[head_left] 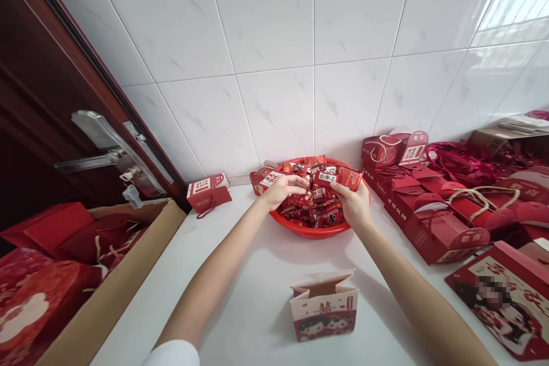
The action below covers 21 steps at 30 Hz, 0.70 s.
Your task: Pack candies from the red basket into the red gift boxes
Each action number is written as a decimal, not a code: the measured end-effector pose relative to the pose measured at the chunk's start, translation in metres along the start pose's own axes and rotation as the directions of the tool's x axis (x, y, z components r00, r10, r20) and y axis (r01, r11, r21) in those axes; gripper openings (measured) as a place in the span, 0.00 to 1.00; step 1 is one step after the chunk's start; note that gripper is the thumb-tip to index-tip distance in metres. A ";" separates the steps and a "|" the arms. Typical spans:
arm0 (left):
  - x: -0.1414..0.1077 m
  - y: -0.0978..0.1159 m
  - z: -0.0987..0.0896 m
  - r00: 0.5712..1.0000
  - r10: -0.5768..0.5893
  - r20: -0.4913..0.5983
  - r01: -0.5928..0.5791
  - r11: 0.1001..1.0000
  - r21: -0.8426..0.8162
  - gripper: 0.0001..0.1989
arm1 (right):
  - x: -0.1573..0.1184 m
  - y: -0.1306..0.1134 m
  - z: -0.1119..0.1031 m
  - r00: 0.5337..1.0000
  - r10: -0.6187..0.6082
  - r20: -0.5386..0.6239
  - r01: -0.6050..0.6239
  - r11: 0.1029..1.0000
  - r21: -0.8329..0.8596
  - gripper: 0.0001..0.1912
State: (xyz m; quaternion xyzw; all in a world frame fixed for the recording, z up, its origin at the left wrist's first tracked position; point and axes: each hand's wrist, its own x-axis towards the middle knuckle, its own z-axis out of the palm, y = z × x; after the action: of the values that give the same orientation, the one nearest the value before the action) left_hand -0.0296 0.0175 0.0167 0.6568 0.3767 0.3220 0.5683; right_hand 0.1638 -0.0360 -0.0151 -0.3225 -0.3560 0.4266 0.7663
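Both hands are over the red basin (315, 229) of wrapped candies (313, 200) at the far side of the white table (240, 280). The left hand (281, 189) has its fingers curled and pinched, apparently on 1 small piece at the top of the heap. The right hand (354, 203) is closed around a few red wrappers, one of them a flat packet (349, 177) sticking up past the thumb.

An open gift box (323, 303) with a cartoon couple printed on its front stands near the table's front edge, between the 2 forearms and well apart from the basin, flaps up and mouth clear.

To do this picking well, I judge it best to take from the loose top layer rather than dig, keep the pinch light so wrappers do not tear, and lift straight up so neighbours do not spill over the rim. The right hand looks full already; adding more risks dropping pieces on the way back.

Finished red boxes (429, 211) are stacked just right of the basin, and a cardboard carton (107, 291) of red bags sits at the left by the door (38, 103).
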 end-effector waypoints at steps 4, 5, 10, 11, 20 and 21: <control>0.001 -0.002 0.000 0.996 -0.010 -0.085 -0.006 0.983 -0.185 0.12 | -0.001 -0.001 -0.001 1.000 0.002 0.013 -0.002 1.000 -0.006 0.18; 0.001 -0.002 0.002 0.996 -0.019 -0.088 -0.001 0.976 -0.217 0.11 | -0.001 -0.001 -0.001 1.000 0.001 0.018 -0.001 1.000 -0.006 0.18; -0.001 -0.004 0.008 0.995 -0.054 -0.080 0.026 0.948 -0.316 0.09 | -0.001 -0.002 0.000 1.000 0.031 -0.005 -0.031 0.999 -0.011 0.20; -0.001 -0.004 0.009 0.995 -0.058 -0.077 0.030 0.944 -0.328 0.10 | -0.001 -0.002 0.000 0.999 0.034 -0.011 -0.034 0.999 -0.011 0.20; -0.002 -0.005 0.010 1.000 -0.005 -0.013 0.001 0.951 -0.310 0.11 | 0.000 0.001 -0.002 1.000 0.003 0.016 -0.003 1.000 -0.009 0.20; -0.003 -0.005 0.010 1.000 0.011 -0.014 -0.015 0.957 -0.290 0.11 | 0.000 0.001 -0.001 1.000 -0.002 0.019 0.002 1.000 -0.009 0.20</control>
State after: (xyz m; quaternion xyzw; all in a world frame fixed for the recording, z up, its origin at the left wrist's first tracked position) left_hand -0.0233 0.0101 0.0101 0.5669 0.3243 0.3814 0.6542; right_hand 0.1643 -0.0362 -0.0170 -0.3216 -0.3654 0.4273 0.7619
